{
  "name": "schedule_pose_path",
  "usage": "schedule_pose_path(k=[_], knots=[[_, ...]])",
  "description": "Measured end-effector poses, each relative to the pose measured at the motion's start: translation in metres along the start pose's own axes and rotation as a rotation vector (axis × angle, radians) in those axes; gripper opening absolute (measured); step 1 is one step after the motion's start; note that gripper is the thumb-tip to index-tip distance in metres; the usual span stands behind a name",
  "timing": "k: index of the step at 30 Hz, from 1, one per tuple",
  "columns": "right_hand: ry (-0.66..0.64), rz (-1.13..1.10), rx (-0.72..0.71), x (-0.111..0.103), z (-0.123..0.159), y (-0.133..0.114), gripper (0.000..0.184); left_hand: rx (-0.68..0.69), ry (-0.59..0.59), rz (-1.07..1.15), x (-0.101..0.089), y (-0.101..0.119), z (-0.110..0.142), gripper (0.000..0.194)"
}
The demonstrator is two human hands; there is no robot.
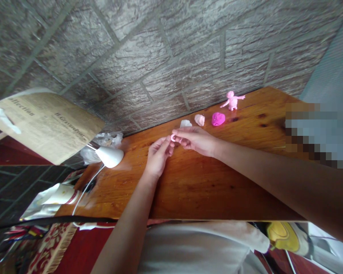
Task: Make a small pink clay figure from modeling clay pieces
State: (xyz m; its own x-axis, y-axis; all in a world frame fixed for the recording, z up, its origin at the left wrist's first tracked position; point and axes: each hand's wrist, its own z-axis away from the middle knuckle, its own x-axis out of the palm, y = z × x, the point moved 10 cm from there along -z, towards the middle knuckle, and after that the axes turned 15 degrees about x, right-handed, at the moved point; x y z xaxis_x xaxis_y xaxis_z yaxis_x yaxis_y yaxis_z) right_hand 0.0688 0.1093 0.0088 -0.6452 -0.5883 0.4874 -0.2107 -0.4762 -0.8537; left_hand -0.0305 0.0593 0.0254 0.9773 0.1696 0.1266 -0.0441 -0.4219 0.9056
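Over the middle of the wooden table, my left hand (157, 155) and my right hand (196, 140) meet at the fingertips. Between them they pinch a small pale-pink piece of modelling clay (173, 138), curved like a ring or hook. Just behind my right hand lies a white lump of clay (185, 123), partly hidden by it. To its right sit a light-pink lump (199, 120) and a bright magenta lump (218, 119). Farther back, a pink clay figure (232, 101) stands upright with its arms spread.
A lamp with a white base (111, 156) and a printed paper shade (45, 125) stands at the left, its cable running down the table (211, 190). Behind it is a crumpled plastic bag (114, 139). A paper cup (60, 194) lies at the left edge. The stone-patterned wall (188, 49) borders the back.
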Motion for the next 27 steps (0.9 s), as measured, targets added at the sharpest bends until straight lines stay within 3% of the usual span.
schedule_pose_path(k=[12,27], knots=[[-0.033,0.105,-0.068,0.006,0.003,-0.005,0.028,-0.196,0.051,0.171,-0.001,-0.017,0.006,0.034],[-0.012,0.1,-0.062,0.007,0.005,-0.006,0.031,-0.285,0.021,0.254,0.006,-0.022,0.009,0.034]])
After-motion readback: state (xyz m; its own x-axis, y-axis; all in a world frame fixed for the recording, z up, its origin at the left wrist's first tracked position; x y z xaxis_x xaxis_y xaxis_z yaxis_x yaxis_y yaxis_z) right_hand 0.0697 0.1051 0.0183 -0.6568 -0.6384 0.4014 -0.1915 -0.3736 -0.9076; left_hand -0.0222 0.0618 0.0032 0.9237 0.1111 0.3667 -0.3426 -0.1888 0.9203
